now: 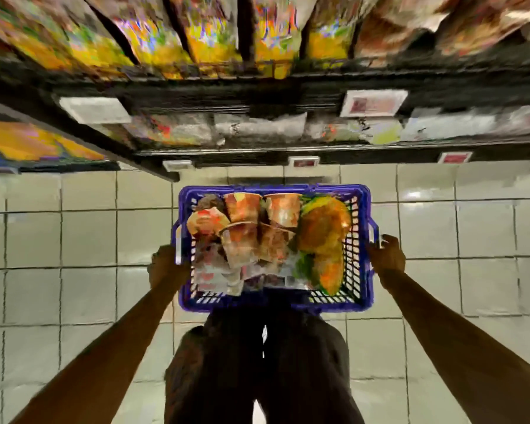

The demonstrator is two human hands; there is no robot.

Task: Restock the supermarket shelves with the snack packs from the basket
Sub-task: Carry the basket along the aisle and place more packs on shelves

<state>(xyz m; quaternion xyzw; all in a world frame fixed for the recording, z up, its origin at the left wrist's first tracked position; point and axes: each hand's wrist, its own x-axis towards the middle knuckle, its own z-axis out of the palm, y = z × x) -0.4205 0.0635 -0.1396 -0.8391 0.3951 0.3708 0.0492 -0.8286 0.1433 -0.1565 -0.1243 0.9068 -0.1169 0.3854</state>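
Filling the purple plastic basket (pixel 358 272) almost to its rim, snack packs (pixel 244 210) lie jumbled: orange-brown ones at the left and middle, fuller yellow-orange bags (pixel 324 231) with green edges along the right wall. The left grip (pixel 166 266) is curled round the handle on the basket's left side, and the right grip (pixel 386 255) has its fingers hooked onto the right side handle, thumb against the wall. The basket is over pale floor tiles (pixel 74 240), just before dark shelves (pixel 196 96) stocked with blurred yellow packets and fronted by price tags (pixel 374 102). Whether it touches the floor I cannot tell. Dark trousers (pixel 303 368) show beneath it.
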